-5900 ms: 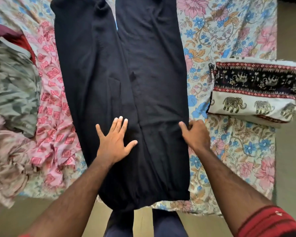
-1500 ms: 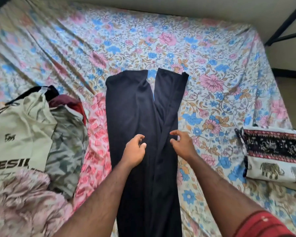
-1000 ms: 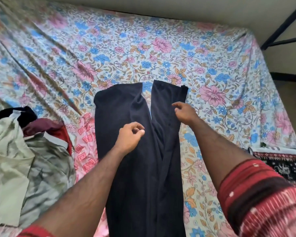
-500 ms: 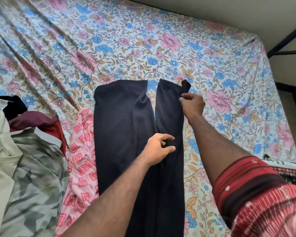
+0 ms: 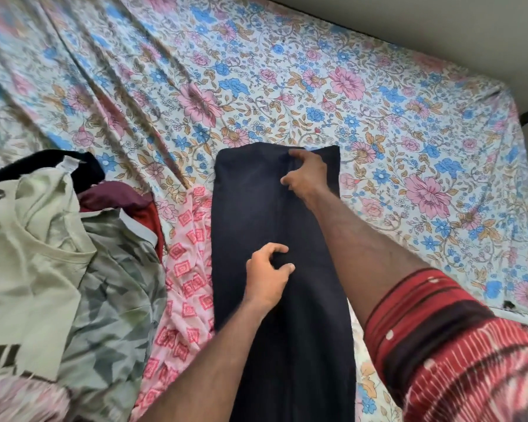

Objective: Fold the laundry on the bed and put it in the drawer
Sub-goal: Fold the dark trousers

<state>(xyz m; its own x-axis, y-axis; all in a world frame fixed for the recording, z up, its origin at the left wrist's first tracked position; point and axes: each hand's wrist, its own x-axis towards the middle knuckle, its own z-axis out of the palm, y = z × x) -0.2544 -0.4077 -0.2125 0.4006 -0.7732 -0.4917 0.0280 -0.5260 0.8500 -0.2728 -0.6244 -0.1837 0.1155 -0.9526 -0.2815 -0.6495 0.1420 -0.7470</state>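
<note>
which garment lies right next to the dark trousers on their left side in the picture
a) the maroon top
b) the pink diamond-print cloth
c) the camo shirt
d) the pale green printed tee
b: the pink diamond-print cloth runs along the left edge of the dark trousers, while the camo shirt, pale green tee and maroon top lie farther left in the pile.

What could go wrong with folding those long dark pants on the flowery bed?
The long dark navy trousers lie partly over the pink diamond-patterned cloth, so it may get dragged along. The left hand pinches only a small bunch of fabric mid-leg, which might leave a wrinkle. The right hand holds the far hem, and the legs could slide out of line.
</note>
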